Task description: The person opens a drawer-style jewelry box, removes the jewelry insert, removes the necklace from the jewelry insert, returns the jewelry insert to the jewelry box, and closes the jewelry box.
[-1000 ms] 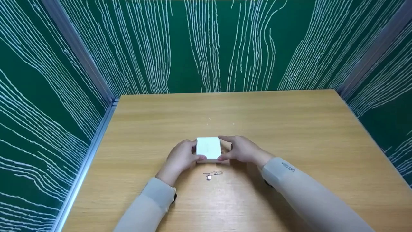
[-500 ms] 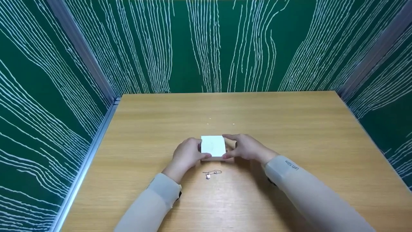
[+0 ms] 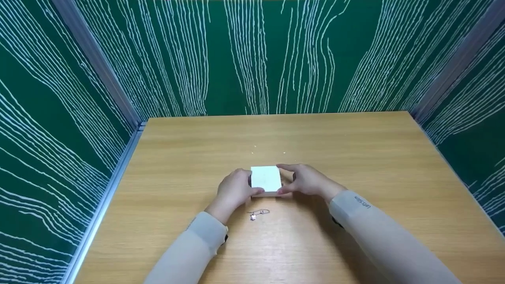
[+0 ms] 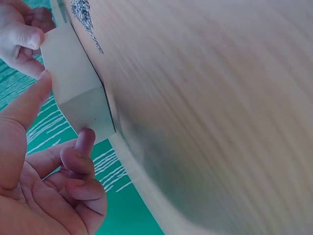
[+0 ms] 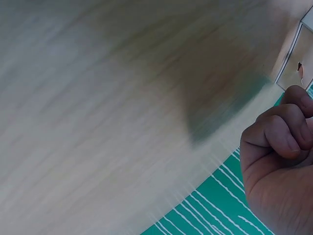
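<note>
A small white square box [image 3: 266, 180] sits on the wooden table [image 3: 355, 157], held between both hands. My left hand [image 3: 236, 190] grips its left side, thumb on the near edge. My right hand [image 3: 304, 180] grips its right side, forefinger at the far corner and thumb at the near corner. In the left wrist view the box [image 4: 78, 88] shows its side wall, with the left thumb and fingertips [image 4: 84, 139] against it. The right wrist view shows curled fingers [image 5: 279, 137] and a sliver of the box [image 5: 293, 54]. A thin silver necklace with a pendant [image 3: 257, 213] lies just in front of the box.
Green panels with white wavy lines [image 3: 252, 55] wall the table on the left, back and right. A metal rail [image 3: 103, 201] runs along the table's left edge. Two tiny pale specks [image 3: 268, 149] lie behind the box.
Both hands have slid the box a little to the right and slightly away. The necklace stays where it lay.
</note>
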`<state>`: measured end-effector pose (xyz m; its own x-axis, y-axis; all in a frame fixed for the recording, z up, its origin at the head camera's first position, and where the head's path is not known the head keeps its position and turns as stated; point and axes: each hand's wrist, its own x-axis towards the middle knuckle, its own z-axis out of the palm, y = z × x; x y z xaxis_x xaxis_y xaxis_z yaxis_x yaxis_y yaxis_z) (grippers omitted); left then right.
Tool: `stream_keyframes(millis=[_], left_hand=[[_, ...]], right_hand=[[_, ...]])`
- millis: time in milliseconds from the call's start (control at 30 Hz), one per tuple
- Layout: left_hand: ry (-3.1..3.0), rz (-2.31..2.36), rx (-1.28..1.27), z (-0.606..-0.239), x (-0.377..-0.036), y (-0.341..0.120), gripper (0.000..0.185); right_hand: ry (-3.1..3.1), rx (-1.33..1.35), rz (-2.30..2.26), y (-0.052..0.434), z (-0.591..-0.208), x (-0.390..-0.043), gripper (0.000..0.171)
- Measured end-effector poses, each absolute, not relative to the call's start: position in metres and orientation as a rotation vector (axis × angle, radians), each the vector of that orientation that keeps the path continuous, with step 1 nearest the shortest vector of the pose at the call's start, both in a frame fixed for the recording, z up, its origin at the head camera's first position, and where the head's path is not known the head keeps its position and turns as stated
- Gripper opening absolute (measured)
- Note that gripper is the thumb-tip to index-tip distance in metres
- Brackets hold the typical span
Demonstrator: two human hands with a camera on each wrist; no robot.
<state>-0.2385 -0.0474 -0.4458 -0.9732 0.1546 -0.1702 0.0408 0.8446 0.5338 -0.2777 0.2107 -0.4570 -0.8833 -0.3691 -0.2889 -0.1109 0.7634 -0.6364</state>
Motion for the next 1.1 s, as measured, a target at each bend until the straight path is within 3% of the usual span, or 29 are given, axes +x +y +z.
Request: stream_keyframes(millis=[633,900,1100], left_hand=[[2.837,0.684,0.195,-0.443,-0.241,-0.022,0.071],[2.807,0.713,0.179,-0.443,-0.246,-0.017,0.057],[2.796,0.72,0.188,-0.446,-0.246,-0.015,0.058]], right_hand=[[2.511,-0.302,-0.946,0.237,-0.459,-0.28,0.104],[2.491,-0.294,-0.999,0.243,-0.463,-0.279,0.103],[2.483,-0.296,-0.999,0.245,-0.462,-0.277,0.104]])
